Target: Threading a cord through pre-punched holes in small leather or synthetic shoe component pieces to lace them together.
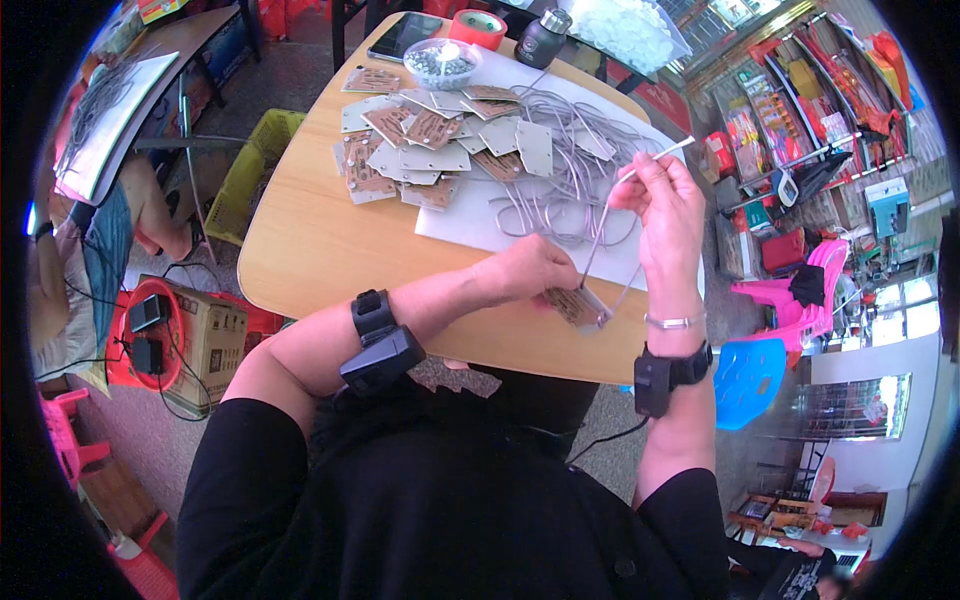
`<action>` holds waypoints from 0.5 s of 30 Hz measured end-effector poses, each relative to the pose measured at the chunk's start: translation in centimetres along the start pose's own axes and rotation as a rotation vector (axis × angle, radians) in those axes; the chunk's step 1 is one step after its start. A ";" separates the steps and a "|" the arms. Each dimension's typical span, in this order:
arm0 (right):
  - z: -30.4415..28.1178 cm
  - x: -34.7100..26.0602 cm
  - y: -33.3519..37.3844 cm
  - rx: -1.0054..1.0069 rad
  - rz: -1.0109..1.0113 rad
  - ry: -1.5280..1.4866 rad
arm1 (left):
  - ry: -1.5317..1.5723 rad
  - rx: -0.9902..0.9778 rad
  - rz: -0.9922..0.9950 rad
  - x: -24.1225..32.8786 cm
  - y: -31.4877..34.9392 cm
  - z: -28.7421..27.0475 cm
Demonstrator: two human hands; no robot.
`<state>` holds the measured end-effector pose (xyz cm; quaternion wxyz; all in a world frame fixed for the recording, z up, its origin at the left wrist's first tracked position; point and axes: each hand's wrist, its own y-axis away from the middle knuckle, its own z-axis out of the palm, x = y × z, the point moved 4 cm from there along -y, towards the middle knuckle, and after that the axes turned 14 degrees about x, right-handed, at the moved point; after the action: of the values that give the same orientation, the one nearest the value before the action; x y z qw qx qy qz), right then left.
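My left hand (525,270) is closed on a small brown printed card (577,307) near the table's front edge. My right hand (663,200), raised to the right of it, pinches a thin grey cord (597,238) whose white tip sticks out past the fingers. The cord runs taut down to the card; whether it passes through a hole there, I cannot tell. Beyond my hands, a loose tangle of grey cords (545,205) lies on a white sheet (450,226). Left of the tangle is a heap of brown and pale grey cards (437,160) with small holes at their corners.
On the wooden table (300,235), a clear bowl of small metal pieces (441,68), a phone (405,36), a red tape roll (478,30) and a dark bottle (543,42) stand at the back. A blue stool (750,383) is at right, a yellow crate (262,170) at left.
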<state>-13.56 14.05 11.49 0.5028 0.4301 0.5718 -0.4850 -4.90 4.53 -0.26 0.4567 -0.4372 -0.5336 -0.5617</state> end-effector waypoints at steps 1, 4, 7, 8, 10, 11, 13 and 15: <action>-0.4 0.9 -0.4 0.005 0.000 0.002 | 0.094 0.005 -0.030 0.0 0.0 0.0; -4.2 5.5 -1.7 0.222 -0.403 0.374 | 0.311 0.070 -0.101 -0.2 -0.1 -0.2; -6.2 5.7 2.9 0.108 -0.107 0.357 | 0.435 0.089 -0.164 -1.0 -0.6 -0.5; -6.9 5.7 4.6 0.120 0.067 0.363 | 0.432 0.080 -0.168 -0.9 -0.5 -0.3; -7.4 6.4 7.1 0.085 0.209 0.302 | 0.421 0.123 -0.138 -0.5 -0.4 -0.4; -7.3 7.0 8.1 0.045 0.344 0.240 | 0.412 0.114 -0.146 -0.3 -0.3 -0.3; -7.0 6.7 8.9 0.062 0.308 0.196 | 0.267 0.150 -0.072 0.2 -0.1 -0.4; -7.2 6.7 9.0 0.076 0.267 0.155 | 0.177 0.171 -0.019 0.1 -0.1 -0.3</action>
<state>-6.71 22.67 3.95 0.5004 0.5571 0.5279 -0.4008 -5.06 4.18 -0.22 0.5322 -0.3402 -0.5412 -0.5551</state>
